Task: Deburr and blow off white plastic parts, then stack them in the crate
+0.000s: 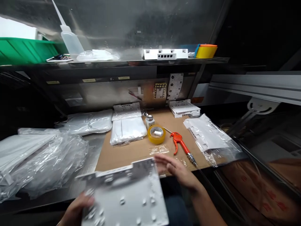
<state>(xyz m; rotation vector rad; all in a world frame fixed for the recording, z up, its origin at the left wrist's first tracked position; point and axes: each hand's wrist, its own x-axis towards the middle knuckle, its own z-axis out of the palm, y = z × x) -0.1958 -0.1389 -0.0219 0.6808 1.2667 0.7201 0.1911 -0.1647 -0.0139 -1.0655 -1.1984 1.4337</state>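
Note:
A white plastic housing panel (131, 197), with small raised posts on its inner face, is tilted up at the front edge of the bench and slightly blurred. My left hand (80, 204) grips its left edge, the thumb on the inner face. Beside the panel's upper right corner is my right hand (171, 168), fingers stretched out; whether the fingertips touch the edge I cannot tell. Beyond that hand, an orange air blow gun (181, 142) lies on the cardboard (131, 153). A roll of yellow tape (156, 134) sits nearby.
Bagged white parts (42, 157) are heaped at the left, with another bagged stack (128, 130) at the centre. More white panels (184, 108) and a bagged panel (207, 133) lie at the right. Overhead, a metal shelf (101, 65) holds a green bin (23, 50) and a squeeze bottle (71, 40).

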